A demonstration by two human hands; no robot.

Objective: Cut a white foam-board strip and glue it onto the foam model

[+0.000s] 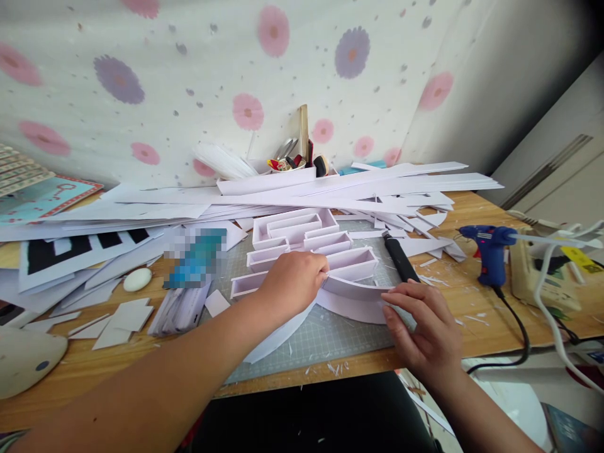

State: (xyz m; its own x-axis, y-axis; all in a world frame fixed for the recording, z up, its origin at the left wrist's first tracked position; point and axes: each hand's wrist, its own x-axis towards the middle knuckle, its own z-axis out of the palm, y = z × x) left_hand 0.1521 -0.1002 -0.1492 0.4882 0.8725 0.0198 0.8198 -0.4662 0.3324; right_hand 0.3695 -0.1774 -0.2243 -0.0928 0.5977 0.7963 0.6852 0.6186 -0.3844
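Observation:
My left hand is closed, its fingertips pinching one end of a curved white foam board strip. The strip stands on edge along a flat curved white piece. At the strip's other end, the thumb and fingers of my right hand close on it from the side. Just beyond my left hand stands a white letter-like form with upright walls and open channels, partly hidden by that hand. Another curved white piece lies under my left forearm. All this rests on a grey cutting mat.
A black-handled cutter lies beyond my right hand. At right stand a blue glue gun and its cable. Long white board strips and offcuts pile up behind. A stack of cards and a white oval object lie left.

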